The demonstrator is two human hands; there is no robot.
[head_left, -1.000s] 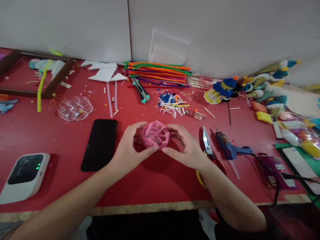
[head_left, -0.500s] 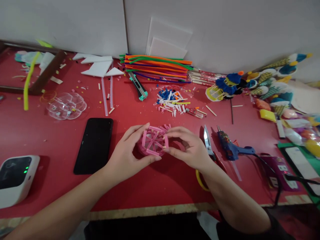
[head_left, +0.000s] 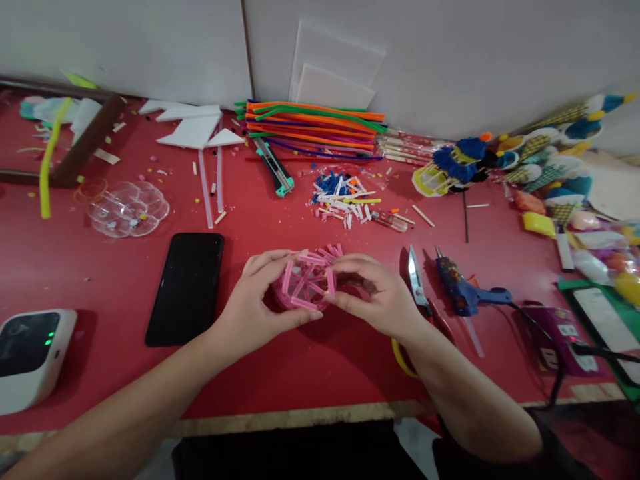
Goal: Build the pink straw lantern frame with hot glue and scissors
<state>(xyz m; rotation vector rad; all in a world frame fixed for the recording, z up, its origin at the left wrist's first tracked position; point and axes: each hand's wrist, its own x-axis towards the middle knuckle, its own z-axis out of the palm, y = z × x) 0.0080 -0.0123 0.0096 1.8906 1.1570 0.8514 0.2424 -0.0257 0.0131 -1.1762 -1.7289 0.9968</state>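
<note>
Between my hands is a small round frame of pink sticks [head_left: 301, 305], with spokes crossing in its middle and short pink ends fanning out at the far side. My left hand [head_left: 263, 293] curves around its left side, thumb along the near edge and fingers at the far edge. My right hand [head_left: 377, 293] pinches a short pink stick [head_left: 331, 282] at the frame's right edge between thumb and fingertips. Scissors [head_left: 416, 280] with red and yellow handles lie just right of my right hand, partly under the forearm. Left of my left hand lies a black phone [head_left: 186, 290].
A blue glue gun [head_left: 465, 290] and its cord lie at right, near a purple power box [head_left: 565, 340]. Behind the hands are cut bits [head_left: 347, 200], a green utility knife [head_left: 274, 170] and colored pipe cleaners [head_left: 315, 130]. A clear flower-shaped tray [head_left: 130, 210] and white device [head_left: 35, 360] are at left.
The camera view has shifted slightly. Both hands keep the same grip on the pink frame, which seems tilted a little, showing more of its far-side stick ends.
</note>
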